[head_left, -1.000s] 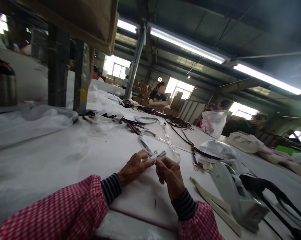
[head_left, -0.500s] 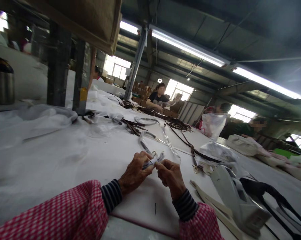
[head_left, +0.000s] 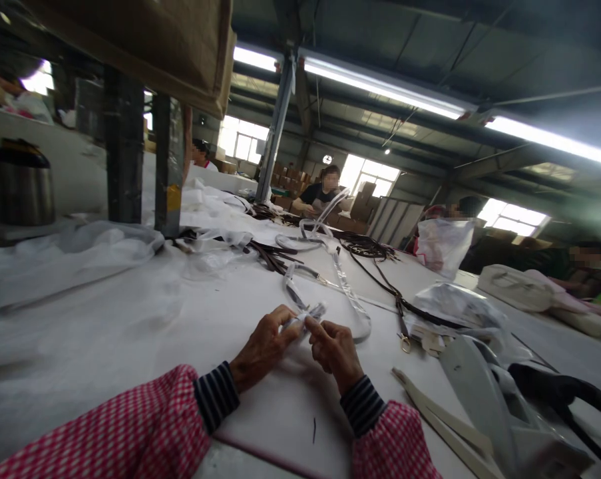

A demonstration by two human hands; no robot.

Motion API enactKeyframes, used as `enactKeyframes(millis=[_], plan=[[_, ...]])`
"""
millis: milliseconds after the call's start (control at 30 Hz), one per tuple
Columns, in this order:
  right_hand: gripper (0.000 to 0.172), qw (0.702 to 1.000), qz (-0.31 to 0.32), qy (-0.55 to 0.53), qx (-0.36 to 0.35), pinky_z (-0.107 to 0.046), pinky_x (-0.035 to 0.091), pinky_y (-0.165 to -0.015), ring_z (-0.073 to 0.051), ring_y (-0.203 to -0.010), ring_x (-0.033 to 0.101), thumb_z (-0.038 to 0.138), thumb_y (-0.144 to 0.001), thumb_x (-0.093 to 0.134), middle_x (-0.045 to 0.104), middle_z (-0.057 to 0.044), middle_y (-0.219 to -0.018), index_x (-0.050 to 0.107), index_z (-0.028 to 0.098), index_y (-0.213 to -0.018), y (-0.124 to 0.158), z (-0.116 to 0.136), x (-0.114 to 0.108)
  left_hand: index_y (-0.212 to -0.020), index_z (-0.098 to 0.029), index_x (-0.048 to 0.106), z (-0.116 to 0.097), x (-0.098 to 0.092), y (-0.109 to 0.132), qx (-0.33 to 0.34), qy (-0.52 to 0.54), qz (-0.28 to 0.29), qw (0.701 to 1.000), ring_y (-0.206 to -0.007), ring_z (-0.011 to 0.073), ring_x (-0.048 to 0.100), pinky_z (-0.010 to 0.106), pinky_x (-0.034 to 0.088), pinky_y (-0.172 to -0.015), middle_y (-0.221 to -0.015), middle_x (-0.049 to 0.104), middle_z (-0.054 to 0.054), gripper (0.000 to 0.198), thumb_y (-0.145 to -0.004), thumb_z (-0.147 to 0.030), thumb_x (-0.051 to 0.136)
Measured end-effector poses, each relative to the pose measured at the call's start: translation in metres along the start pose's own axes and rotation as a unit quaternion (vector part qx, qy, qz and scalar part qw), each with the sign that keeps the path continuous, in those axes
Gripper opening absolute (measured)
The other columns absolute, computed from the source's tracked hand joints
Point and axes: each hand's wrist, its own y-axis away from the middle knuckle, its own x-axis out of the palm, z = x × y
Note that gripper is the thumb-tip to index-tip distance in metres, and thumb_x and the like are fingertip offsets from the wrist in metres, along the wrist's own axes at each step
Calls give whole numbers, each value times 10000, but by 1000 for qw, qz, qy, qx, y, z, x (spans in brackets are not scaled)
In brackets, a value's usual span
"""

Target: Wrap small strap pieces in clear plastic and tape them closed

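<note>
Both of my hands meet over the white table (head_left: 130, 313). My left hand (head_left: 263, 346) and my right hand (head_left: 334, 351) pinch the near end of a long clear-wrapped strap (head_left: 353, 303) between their fingertips. The strap loops away from my fingers across the table toward the far end. My sleeves are red-checked with dark striped cuffs.
Brown straps (head_left: 375, 266) trail along the table's middle. A grey machine-like object (head_left: 484, 406) and beige strips (head_left: 440, 416) lie at the right. Crumpled plastic bags (head_left: 460, 299) sit beyond. A metal pot (head_left: 23, 186) stands far left beside dark posts. Other people work at the far end and right.
My hands stayed together on the strap's end, working it slightly. The far loop of the strap has lifted. My head turned, so the view shifted a little.
</note>
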Motion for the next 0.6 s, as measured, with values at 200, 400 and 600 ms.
enactKeyframes(millis=[200, 400, 600], plan=[[547, 994, 47, -88, -40, -186, 225, -347, -47, -360, 337, 666, -795, 711, 489, 56, -462, 510, 179, -646, -4, -9, 4, -853, -131, 623, 8, 1, -3, -85, 206, 71, 972, -609, 126, 490, 249, 371, -574, -706, 601, 9, 427, -893, -556, 635], [486, 996, 45, -69, -24, -206, 251, -375, -67, -391, 375, 614, -811, 719, 537, 40, -514, 540, 181, -683, -9, -21, 3, -788, -147, 597, 7, -3, -6, -115, 267, 69, 954, -579, 110, 469, 229, 348, -543, -685, 592, 1, 410, -884, -542, 648], [107, 882, -117, 243, -386, -307, 501, -717, -190, -816, 595, 291, -954, 629, 660, -54, -895, 675, 194, -956, 1, -6, -8, -760, -163, 524, 7, -1, -8, -119, 196, 62, 971, -600, 111, 397, 244, 313, -555, -673, 488, -26, 450, -876, -584, 634]])
